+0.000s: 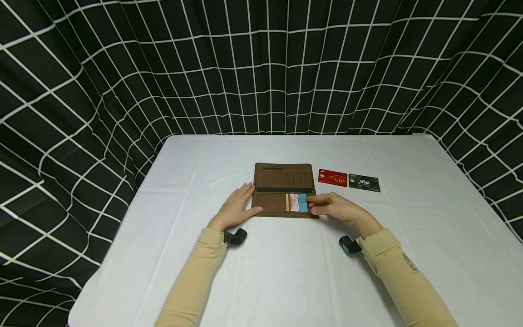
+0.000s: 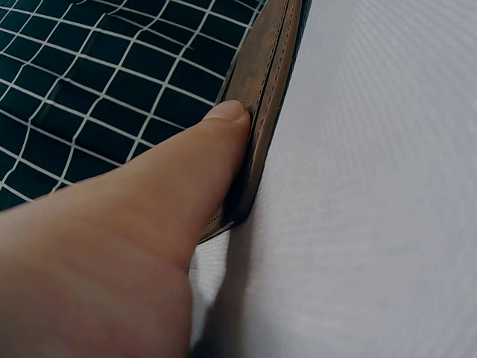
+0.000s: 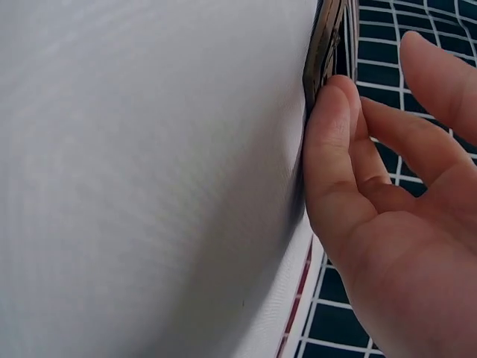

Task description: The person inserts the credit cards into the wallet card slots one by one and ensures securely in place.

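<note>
An open brown wallet (image 1: 269, 202) lies flat on the white table. Several cards, including a yellow one, a pink one and a blue card (image 1: 303, 203), show side by side in the slots of its lower half. My left hand (image 1: 234, 209) rests at the wallet's left side, fingers fairly straight along the edge; its thumb (image 2: 227, 119) presses the lower left corner. At the right edge, beside the blue card, my right hand (image 1: 341, 206) has thumb and forefinger curled together on the wallet. The right wrist view shows these fingertips right at the wallet's edge, partly hiding it.
A red VIP card (image 1: 333, 178) and a black Vip card (image 1: 364, 183) lie end to end on the table (image 1: 278, 272), right of the wallet. A black curtain (image 1: 282, 81) with a white grid stands behind the table and along its sides.
</note>
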`<action>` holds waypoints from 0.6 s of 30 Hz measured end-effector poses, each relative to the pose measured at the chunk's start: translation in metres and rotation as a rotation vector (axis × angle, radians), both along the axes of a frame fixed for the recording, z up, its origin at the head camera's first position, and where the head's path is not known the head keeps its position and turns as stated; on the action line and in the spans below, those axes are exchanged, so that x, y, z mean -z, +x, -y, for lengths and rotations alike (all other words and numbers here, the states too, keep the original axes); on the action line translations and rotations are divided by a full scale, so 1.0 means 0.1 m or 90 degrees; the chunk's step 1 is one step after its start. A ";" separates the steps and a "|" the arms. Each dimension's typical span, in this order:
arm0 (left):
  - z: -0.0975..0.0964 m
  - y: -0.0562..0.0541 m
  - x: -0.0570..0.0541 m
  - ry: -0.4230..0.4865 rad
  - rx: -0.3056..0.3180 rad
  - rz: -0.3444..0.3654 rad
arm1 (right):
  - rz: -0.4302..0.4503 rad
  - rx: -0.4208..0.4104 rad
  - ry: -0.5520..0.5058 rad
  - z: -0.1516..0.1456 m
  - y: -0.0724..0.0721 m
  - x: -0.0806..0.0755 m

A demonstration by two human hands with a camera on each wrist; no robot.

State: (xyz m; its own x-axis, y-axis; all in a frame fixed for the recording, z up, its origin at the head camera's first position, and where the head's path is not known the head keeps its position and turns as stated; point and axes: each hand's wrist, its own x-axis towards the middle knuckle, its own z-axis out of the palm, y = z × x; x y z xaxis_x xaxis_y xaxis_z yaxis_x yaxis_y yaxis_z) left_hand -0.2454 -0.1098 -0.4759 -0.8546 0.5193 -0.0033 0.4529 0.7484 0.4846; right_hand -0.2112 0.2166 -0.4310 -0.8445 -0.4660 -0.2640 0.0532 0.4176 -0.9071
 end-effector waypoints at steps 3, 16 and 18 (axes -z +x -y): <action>0.00 0.00 0.00 0.001 0.000 0.000 | -0.003 -0.009 0.000 0.00 0.00 0.01; 0.00 -0.02 0.02 -0.005 -0.001 -0.001 | -0.011 -0.028 0.012 0.01 0.02 -0.01; 0.00 -0.02 0.02 -0.003 0.000 -0.002 | -0.012 -0.030 0.011 0.02 0.02 -0.01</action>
State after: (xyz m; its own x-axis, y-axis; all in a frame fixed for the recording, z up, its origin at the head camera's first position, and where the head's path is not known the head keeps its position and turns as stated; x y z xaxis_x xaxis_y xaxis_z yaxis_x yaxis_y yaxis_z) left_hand -0.2470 -0.1097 -0.4776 -0.8544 0.5196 -0.0026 0.4548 0.7502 0.4799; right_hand -0.2093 0.2148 -0.4297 -0.8261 -0.5015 -0.2570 0.0165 0.4344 -0.9006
